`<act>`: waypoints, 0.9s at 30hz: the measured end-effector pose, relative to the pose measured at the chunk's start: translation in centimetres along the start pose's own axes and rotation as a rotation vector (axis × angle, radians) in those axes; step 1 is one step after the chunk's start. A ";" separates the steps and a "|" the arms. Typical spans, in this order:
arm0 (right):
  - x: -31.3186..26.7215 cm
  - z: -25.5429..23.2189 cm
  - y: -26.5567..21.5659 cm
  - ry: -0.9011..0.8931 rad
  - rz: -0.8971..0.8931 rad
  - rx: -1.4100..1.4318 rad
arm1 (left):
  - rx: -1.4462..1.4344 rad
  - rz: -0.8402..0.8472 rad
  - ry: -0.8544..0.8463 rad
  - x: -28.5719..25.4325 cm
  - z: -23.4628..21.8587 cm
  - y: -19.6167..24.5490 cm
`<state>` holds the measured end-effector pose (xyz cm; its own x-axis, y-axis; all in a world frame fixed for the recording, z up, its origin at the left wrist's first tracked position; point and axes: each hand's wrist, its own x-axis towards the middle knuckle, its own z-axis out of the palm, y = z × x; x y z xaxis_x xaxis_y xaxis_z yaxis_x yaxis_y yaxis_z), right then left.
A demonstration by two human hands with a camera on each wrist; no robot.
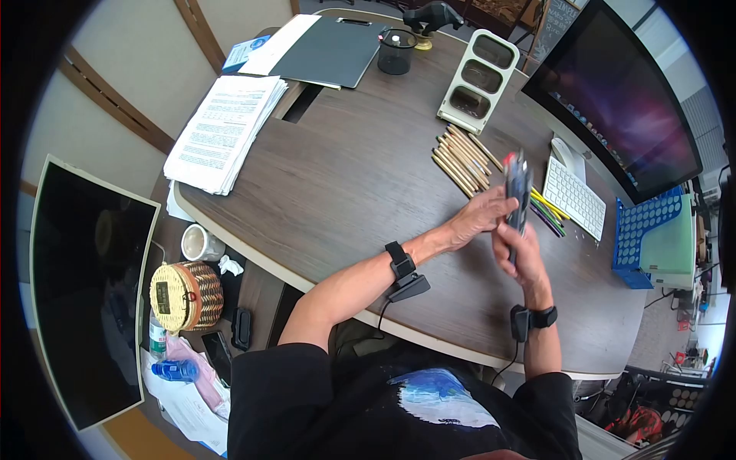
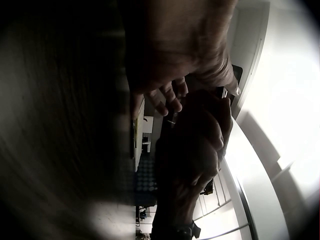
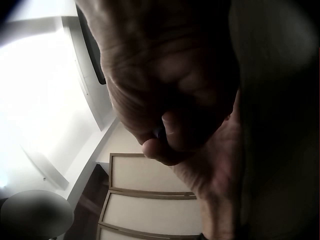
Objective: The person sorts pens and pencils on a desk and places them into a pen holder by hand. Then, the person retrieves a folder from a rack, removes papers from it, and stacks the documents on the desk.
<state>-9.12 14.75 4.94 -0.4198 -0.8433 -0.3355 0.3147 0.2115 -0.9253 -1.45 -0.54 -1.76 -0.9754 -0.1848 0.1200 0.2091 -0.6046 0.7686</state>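
1. Both hands together over the right part of the desk, on one dark bundle [image 1: 517, 181], apparently slim sticks; blurred, red at its far end. Right hand [image 1: 523, 251] curled firmly round the near end. Left hand [image 1: 481, 214] against the bundle's side, thumb lying across it; whether it grips, cannot tell.
2. Desk [image 1: 345, 169]: dark wood-grain top, pale edging, running beneath both hands.
3. Monitor [image 1: 613, 92]: lit, purple-blue screen, standing at the right rear.
4. Paper stack [image 1: 226, 130]: printed sheets at the desk's left side, well apart from the hands.
5. Three-compartment holder [image 1: 460, 120]: pale, beyond the hands, left of the monitor.
6. Keyboard [image 1: 573, 199]: white, in front of the monitor, right of the bundle.
7. Wood-coloured pencils [image 1: 461, 161]: lying side by side between the holder and the left hand.
8. Coloured pencils [image 1: 547, 214]: yellow, green and purple, on the desk just beside the bundle, near the keyboard.
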 end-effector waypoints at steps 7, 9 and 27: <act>6.3 0.3 -6.9 -0.020 0.029 0.160 | 0.180 -0.165 0.103 1.8 -2.1 -4.5; 8.8 0.9 -7.4 -0.037 0.124 0.225 | 0.688 -0.075 0.000 0.2 -0.5 -2.8; 21.9 1.0 -5.2 -0.306 0.314 0.810 | 0.847 -0.036 -0.015 -0.3 0.3 -1.3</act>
<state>-19.12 -5.30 2.55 -0.0077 -0.9240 -0.3823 0.9244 0.1392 -0.3550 -1.47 0.53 -2.64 -0.9825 -0.1630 0.0899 0.0607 0.1760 0.9825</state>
